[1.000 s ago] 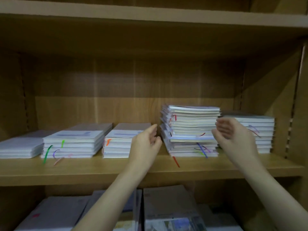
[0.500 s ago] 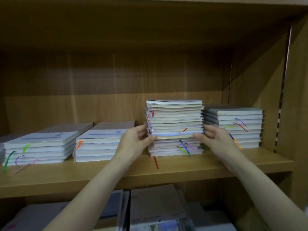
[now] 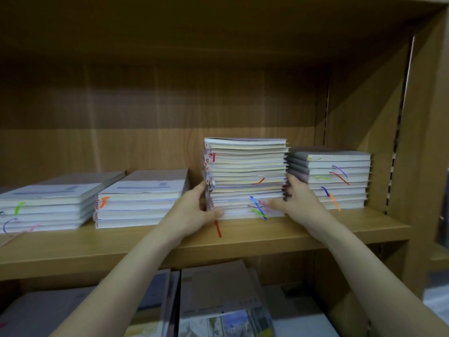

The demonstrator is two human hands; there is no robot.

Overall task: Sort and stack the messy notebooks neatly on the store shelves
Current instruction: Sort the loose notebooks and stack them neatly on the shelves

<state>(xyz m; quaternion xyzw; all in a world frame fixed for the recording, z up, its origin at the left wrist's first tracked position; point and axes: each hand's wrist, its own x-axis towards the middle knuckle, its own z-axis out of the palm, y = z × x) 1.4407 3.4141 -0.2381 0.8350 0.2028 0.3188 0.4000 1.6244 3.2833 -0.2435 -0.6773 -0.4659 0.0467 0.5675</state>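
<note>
A tall stack of notebooks with coloured ribbon markers stands on the wooden shelf, its edges slightly uneven. My left hand grips the stack's lower left corner, fingers behind the side and thumb across the front. My right hand holds the lower right side the same way, thumb lying over the front edges. A shorter stack sits close against its right side. Two low stacks lie to the left, one near my left hand and another at the far left.
The shelf's side wall rises just right of the rightmost stack. Below the shelf board, larger books and pads lie flat on a lower shelf. A red ribbon hangs from the tall stack onto the board.
Both hands have closed in from the air onto the tall stack's lower sides and slid lower down it. The stack's edges look straighter than a second ago.
</note>
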